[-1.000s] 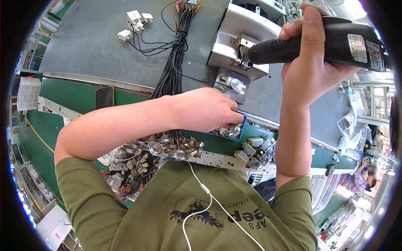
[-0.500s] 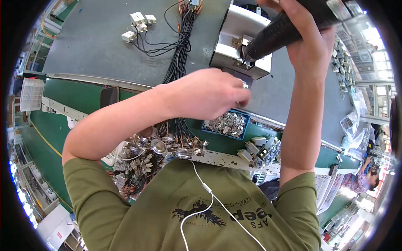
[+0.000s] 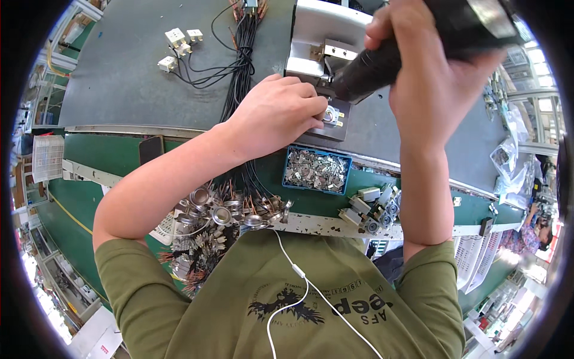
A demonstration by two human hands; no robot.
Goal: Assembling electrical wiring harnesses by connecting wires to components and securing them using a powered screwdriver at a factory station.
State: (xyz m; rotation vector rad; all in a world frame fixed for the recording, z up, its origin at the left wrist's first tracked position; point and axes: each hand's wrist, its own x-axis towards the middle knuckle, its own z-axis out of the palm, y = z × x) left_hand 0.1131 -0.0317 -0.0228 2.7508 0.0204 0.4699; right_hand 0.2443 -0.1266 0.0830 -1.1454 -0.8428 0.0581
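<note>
My right hand [image 3: 427, 84] is wrapped round a thick black electric screwdriver [image 3: 382, 66] with a silver band. The tool slants down to the left, its tapered end at a bright metal fixture [image 3: 305, 63]; its very tip is hard to see. My left hand [image 3: 278, 110] has its fingers closed at a small white part with metal tabs [image 3: 332, 115], on the fixture's near plate. The fingers hide part of it. Just nearer to me, a blue tray [image 3: 345, 190] holds many small metal pieces.
Black wires [image 3: 239, 72] run in a bundle across the grey bench, some ending in white ceramic blocks [image 3: 174, 37]. Metal rings [image 3: 221, 215] with wires hang close to my body. More white blocks [image 3: 371, 212] stand near my right forearm. A dark phone-like slab [image 3: 151, 149] lies left.
My left hand has moved a little left and up, to the fixture's near plate, where the white part now shows. The tool's end has shifted left and down relative to the fixture.
</note>
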